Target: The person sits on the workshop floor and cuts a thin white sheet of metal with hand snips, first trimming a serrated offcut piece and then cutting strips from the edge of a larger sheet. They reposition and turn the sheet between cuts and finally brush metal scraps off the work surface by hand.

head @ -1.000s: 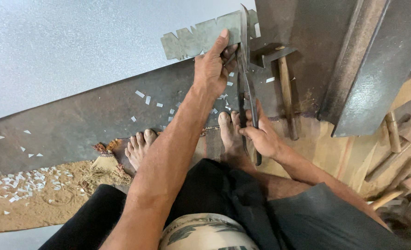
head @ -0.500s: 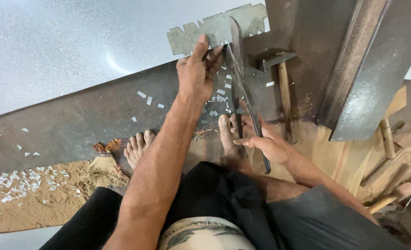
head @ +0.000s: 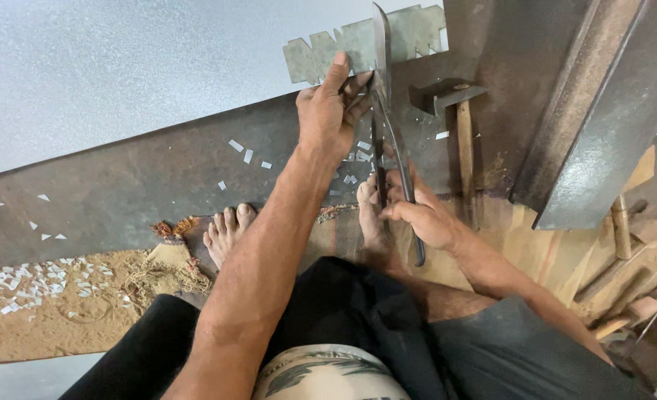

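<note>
My left hand [head: 332,107] pinches a thin notched metal sheet strip [head: 343,52] at its lower edge, right beside the blades. Large dark metal shears [head: 382,81] stand nearly upright with the blade tips raised over the strip. My right hand [head: 421,215] is wrapped around the shears' upper handle, which sticks out below my fist. The lower handle lies along my right foot [head: 373,215] on the dark steel plate [head: 121,178]. My left foot [head: 225,233] rests at the plate's near edge.
A hammer [head: 458,122] with a wooden handle lies on the plate right of the shears. Heavy steel beams [head: 602,111] lean at the right. Small metal offcuts [head: 25,278] litter the plate and the sandy floor at left. Wooden pieces [head: 624,289] lie at the far right.
The view shifted down. My left hand moved along the strip toward the blades, and the shears' blades have swung further upright over the strip while my right hand stayed on the handle.
</note>
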